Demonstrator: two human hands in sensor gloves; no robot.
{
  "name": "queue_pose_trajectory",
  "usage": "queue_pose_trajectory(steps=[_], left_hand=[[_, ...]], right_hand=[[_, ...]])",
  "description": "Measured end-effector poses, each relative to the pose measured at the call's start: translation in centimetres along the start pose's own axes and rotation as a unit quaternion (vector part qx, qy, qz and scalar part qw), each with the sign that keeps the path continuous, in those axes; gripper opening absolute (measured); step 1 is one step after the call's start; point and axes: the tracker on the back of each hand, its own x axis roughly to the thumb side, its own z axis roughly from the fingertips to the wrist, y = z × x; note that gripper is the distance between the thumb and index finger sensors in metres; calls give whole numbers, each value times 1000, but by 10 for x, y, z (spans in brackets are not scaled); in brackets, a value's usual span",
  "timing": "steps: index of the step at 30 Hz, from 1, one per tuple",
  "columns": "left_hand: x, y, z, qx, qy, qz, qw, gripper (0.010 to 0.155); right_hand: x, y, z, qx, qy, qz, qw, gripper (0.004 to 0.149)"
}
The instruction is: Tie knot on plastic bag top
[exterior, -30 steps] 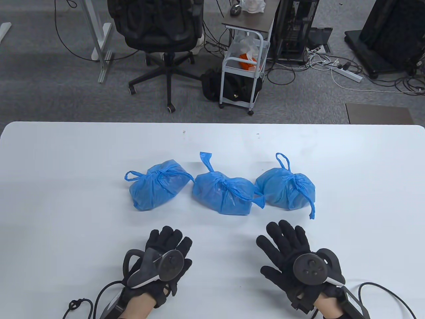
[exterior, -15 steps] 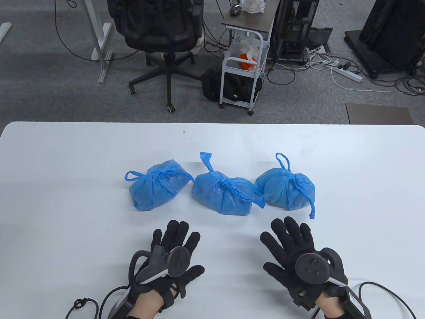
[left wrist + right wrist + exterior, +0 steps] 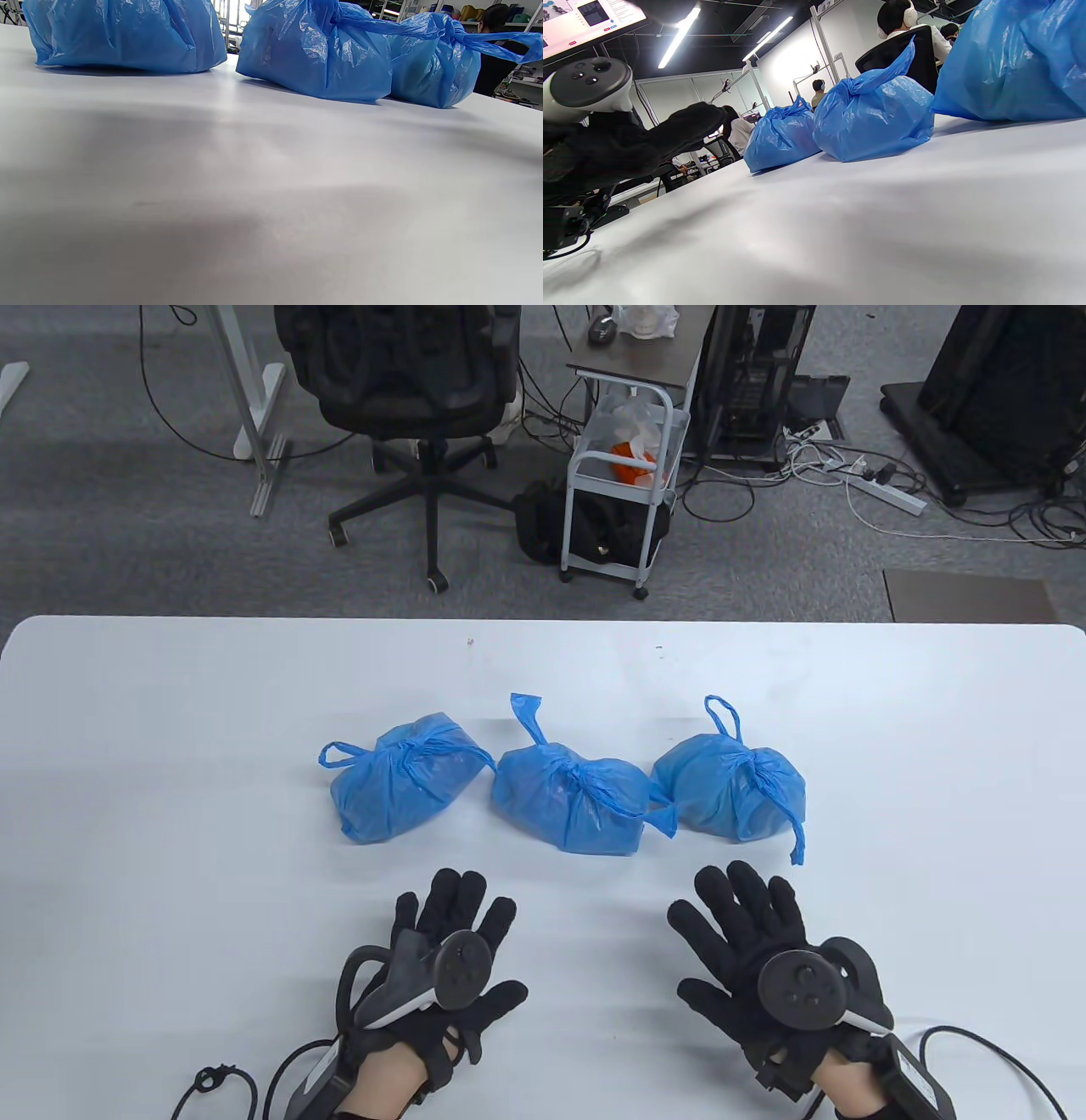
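Three blue plastic bags stand in a row on the white table, each with its top tied in a knot: the left bag point(image 3: 394, 789), the middle bag point(image 3: 573, 806) and the right bag point(image 3: 734, 793). My left hand point(image 3: 454, 937) lies flat and open on the table in front of the left and middle bags. My right hand point(image 3: 747, 929) lies flat and open in front of the right bag. Neither hand touches a bag. The left wrist view shows the left bag point(image 3: 123, 34), middle bag point(image 3: 318, 55) and right bag point(image 3: 432, 59). The right wrist view shows the bags point(image 3: 878, 114) and my left hand point(image 3: 628, 144).
The white table point(image 3: 170, 814) ends at its far edge near an office chair point(image 3: 407, 398) and a small white cart point(image 3: 624, 475) on the floor. Glove cables point(image 3: 212, 1082) trail off the near edge by both wrists.
My left hand has slid forward and a little right on the table, its fingers spreading flat. My right hand has moved slightly forward. The bags have not moved.
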Motion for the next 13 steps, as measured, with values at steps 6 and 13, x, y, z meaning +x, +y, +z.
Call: queue_pose_trajectory(steps=[6,13], left_hand=[[1,-2,0,-7,-4,-2,1000,84],[0,-5,-1,-17,2,-5,1000,83]], right_hand=[[-2,0,1,-1,5,0,1000,75],[-1,3,-1,12,-2,1,1000,75]])
